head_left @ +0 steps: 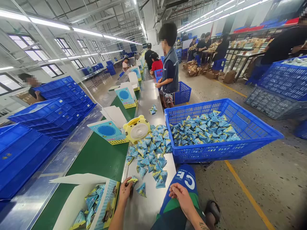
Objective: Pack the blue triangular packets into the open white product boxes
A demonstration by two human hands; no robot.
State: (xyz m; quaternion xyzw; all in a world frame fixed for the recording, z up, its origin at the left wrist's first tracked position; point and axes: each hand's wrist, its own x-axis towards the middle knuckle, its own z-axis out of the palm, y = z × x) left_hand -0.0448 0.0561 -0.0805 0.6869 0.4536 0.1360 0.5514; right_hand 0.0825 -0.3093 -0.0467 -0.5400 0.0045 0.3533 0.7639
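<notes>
My left hand [124,191] is closed on a small blue and yellow triangular packet [133,180] at the metal ledge's left edge. Beside it, another triangular packet [141,190] lies alone on the ledge. Curled fingers with nothing visible in them mark my right hand [181,197], which hovers above my thigh. A heap of similar packets [153,143] covers the ledge ahead of both hands. To the left of my left hand, an open printed box [102,204] stands on the green belt with several packets [92,203] inside, its white flaps raised.
A blue plastic crate [223,153] full of packets stands to the right of the ledge. A yellow animal-faced fan [137,130] sits behind the heap. More open boxes [107,131] line the green belt [96,156]. Stacked blue crates [64,99] are at left; a person [169,67] stands farther along.
</notes>
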